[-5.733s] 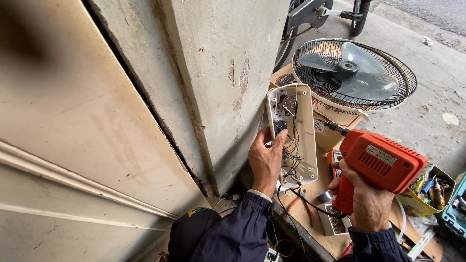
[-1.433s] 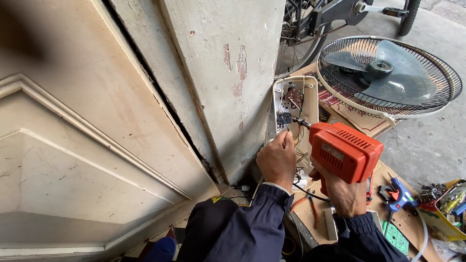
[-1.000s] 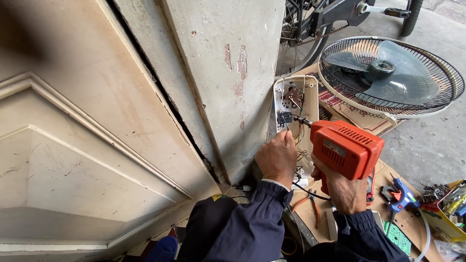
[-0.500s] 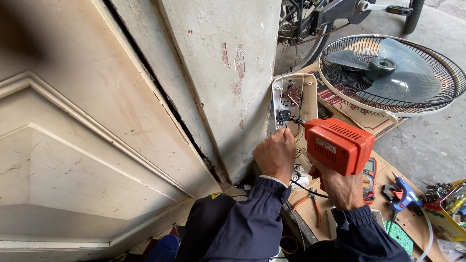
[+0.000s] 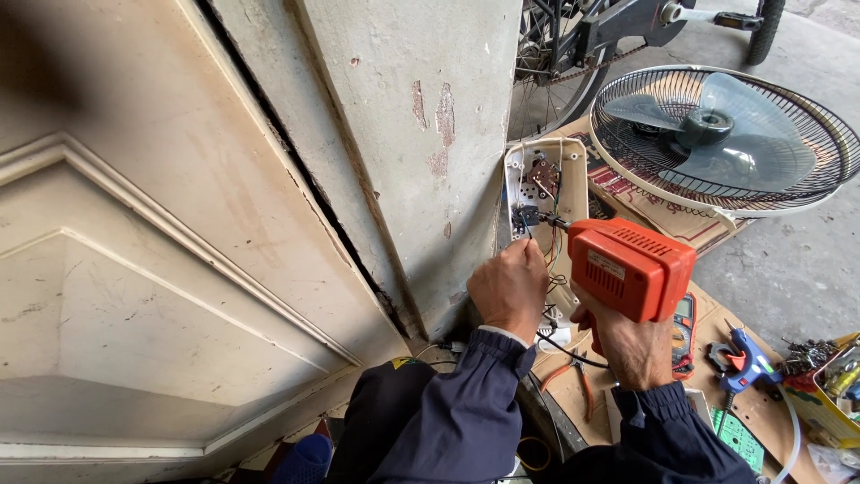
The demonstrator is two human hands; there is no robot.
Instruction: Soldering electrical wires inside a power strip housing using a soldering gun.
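Observation:
My right hand (image 5: pixel 632 348) grips the handle of an orange soldering gun (image 5: pixel 632 269), whose tip points left into an open white plastic housing (image 5: pixel 573 170) with wires and small parts inside. My left hand (image 5: pixel 509 289) is closed on something thin at the wires by the gun's tip; what it pinches is too small to tell. The housing leans against a grey concrete pillar (image 5: pixel 412 134). Both arms wear dark blue sleeves.
A fan head with a wire grille (image 5: pixel 726 139) lies on cardboard at the right. A multimeter (image 5: pixel 684 333), pliers (image 5: pixel 578 381), a blue glue gun (image 5: pixel 745 358), a green circuit board (image 5: pixel 740 437) and a parts box (image 5: pixel 829 385) lie nearby. A bicycle (image 5: pixel 618 31) stands behind. A cream door (image 5: pixel 134 269) fills the left.
The orange soldering gun has swung in from the right toward the housing, its tip now at the wires. My left hand stays at the wiring, and the view has shifted slightly.

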